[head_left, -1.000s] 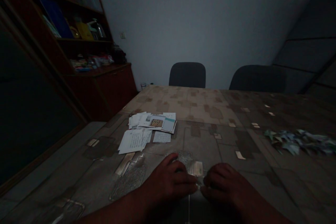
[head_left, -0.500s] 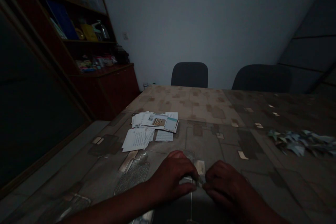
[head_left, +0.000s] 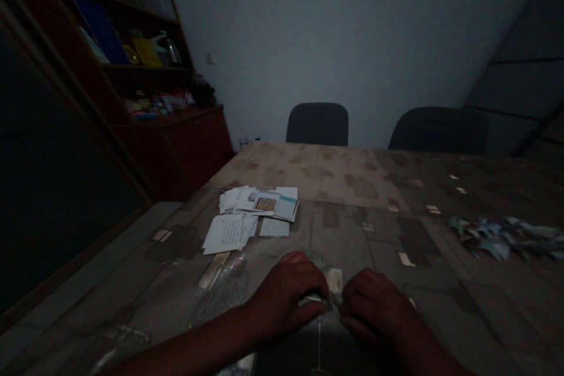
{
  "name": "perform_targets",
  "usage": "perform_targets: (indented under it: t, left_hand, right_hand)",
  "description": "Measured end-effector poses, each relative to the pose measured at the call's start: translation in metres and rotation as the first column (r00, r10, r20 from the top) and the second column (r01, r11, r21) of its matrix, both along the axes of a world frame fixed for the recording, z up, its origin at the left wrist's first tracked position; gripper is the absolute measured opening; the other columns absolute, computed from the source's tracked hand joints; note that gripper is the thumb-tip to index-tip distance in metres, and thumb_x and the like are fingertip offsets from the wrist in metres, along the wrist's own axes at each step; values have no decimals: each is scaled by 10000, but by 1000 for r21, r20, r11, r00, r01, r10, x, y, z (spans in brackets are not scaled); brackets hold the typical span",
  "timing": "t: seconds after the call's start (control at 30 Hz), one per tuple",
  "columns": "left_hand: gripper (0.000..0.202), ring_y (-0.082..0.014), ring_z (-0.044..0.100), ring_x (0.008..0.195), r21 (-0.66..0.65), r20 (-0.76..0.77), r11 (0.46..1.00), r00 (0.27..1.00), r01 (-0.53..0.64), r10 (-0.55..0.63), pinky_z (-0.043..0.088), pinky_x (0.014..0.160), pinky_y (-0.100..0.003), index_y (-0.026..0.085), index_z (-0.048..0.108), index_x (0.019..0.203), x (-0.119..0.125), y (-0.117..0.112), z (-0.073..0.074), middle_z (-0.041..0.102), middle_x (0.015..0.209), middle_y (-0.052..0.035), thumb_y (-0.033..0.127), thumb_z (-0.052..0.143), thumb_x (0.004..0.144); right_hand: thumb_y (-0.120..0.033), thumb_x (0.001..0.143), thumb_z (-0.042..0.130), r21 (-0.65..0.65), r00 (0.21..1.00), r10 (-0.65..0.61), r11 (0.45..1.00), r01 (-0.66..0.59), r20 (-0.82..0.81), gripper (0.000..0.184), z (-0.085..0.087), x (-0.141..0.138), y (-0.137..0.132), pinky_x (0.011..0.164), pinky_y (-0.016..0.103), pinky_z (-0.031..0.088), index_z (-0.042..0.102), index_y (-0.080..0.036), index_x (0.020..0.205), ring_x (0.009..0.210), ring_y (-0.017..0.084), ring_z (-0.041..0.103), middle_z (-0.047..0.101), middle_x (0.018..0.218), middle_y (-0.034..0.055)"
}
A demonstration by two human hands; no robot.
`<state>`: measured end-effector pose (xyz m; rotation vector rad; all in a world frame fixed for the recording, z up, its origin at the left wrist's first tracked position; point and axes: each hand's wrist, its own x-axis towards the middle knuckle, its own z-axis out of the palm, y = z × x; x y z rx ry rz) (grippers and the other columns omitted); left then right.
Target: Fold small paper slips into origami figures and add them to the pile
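Close together near the table's front edge, both of my hands are closed around a small piece of folded paper (head_left: 332,301). My left hand (head_left: 297,288) pinches its left end between thumb and fingers, and a pale edge shows inside the grip. On the other end, my right hand (head_left: 372,305) has its fingers curled in. Most of the paper is hidden by the fingers, and dim light blurs its shape. Beyond my left hand lie loose printed paper cards (head_left: 231,232), with a picture card (head_left: 265,204) on top of the farther pile.
A heap of folded paper pieces (head_left: 506,238) lies to the right on the patterned tablecloth (head_left: 348,235). Two dark chairs (head_left: 317,123) stand behind the table's far edge. At the left is a brown cabinet (head_left: 194,147) with shelves of household things.
My fingers have shifted slightly around the paper, and a little more of its pale edge shows in my left hand. The cards and the heap lie as before.
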<state>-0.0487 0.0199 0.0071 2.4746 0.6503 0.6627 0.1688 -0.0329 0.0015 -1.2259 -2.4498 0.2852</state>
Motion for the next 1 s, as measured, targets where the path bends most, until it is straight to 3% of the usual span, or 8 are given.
perform_targets:
  t: [0.17, 0.37, 0.57, 0.73, 1.0]
  left_hand:
    - [185, -213, 558, 934, -8, -68, 998, 996, -58, 57, 374, 855, -348, 204, 650, 890, -2, -1, 3, 660, 968, -19, 186, 740, 729]
    - [198, -209, 545, 964, -37, -67, 996, 995, -79, 76, 368, 879, -350, 217, 667, 866, -1, -3, 4, 641, 975, -7, 151, 759, 704]
    - [103, -212, 540, 957, -13, -81, 997, 994, -70, 69, 368, 868, -355, 204, 664, 868, 0, -4, 4, 639, 983, -18, 190, 722, 784]
    - [63, -212, 539, 955, 9, -92, 998, 994, -58, 59, 376, 868, -356, 201, 653, 873, 0, -3, 4, 637, 991, -22, 231, 688, 830]
    - [81, -211, 536, 952, 12, -102, 997, 991, -82, 82, 379, 878, -360, 192, 626, 848, 1, -5, 7, 632, 1006, -16, 154, 681, 803]
  right_hand:
    - [-150, 845, 645, 6, 1000, -7, 1000, 7, 13, 90, -5, 1, 1, 662, 308, 374, 633, -192, 765, 757, 198, 549, 643, 776, 33]
    - [-121, 773, 682, -85, 996, -85, 993, 83, -24, 106, -3, -5, 3, 688, 319, 377, 643, -213, 808, 783, 211, 551, 652, 814, 30]
    - [-81, 721, 690, -154, 973, -225, 964, 215, -45, 182, 0, -17, 2, 738, 328, 375, 643, -240, 795, 831, 215, 557, 657, 828, 10]
    - [-111, 750, 642, -184, 966, -255, 952, 245, -34, 125, 3, -21, 3, 743, 341, 378, 625, -234, 766, 836, 220, 548, 648, 822, 15]
    - [-94, 749, 612, -224, 958, -280, 939, 261, -58, 122, 8, -25, 3, 745, 357, 368, 624, -212, 722, 812, 225, 547, 632, 780, 18]
